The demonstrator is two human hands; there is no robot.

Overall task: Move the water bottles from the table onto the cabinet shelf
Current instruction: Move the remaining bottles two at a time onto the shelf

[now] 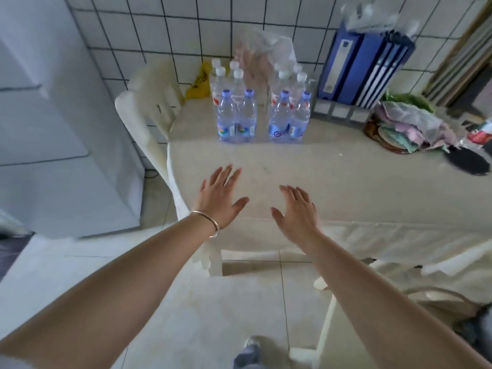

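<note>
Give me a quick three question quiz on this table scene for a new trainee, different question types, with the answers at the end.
1. True or false: the left hand grips a bottle.
2. What colour are the caps of the front row of water bottles? A) purple-blue B) red C) green
3. Fill in: the blue binders stand to the ____ of the bottles.

Key: 1 false, both it and the right hand are open above the table, holding nothing. 2 A. 3 right.

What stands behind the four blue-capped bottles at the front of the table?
Behind the blue-capped bottles stand white-capped bottles, partly hidden, so their count is unclear. Further back lies a crumpled clear plastic bag against the tiled wall. Both hands hover open, nearer the camera.
</note>
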